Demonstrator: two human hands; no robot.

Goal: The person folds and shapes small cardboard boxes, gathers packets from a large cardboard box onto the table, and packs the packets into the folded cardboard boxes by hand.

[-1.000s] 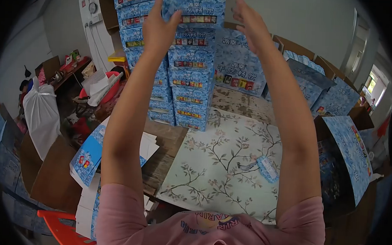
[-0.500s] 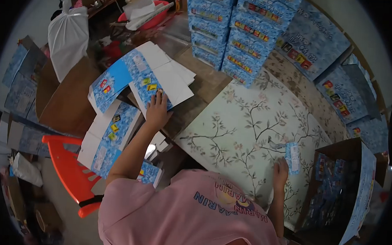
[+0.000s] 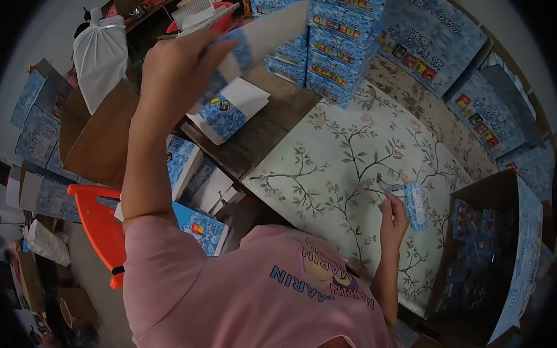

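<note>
Raised on the left, my left hand (image 3: 187,64) is closed on a blue-and-white printed flat carton (image 3: 275,34), which is blurred by motion. Below it, more folded-flat cartons (image 3: 231,110) are stacked on the wooden table. My right hand (image 3: 394,221) hovers over or rests on the flowered tabletop (image 3: 329,157), its fingers loosely apart with nothing in them. A small blue-and-white packet (image 3: 416,206) lies just right of its fingertips.
Tall stacks of blue printed boxes (image 3: 337,46) stand at the back. To the right is an open cardboard box (image 3: 516,246) holding several small blue packets. An orange chair (image 3: 96,228) and more flat cartons (image 3: 201,230) are at my left. A white plastic bag (image 3: 100,57) stands farther back.
My left hand has lifted a flat carton off the stack, up and away. My right hand has shifted slightly up and left beside the packet.
</note>
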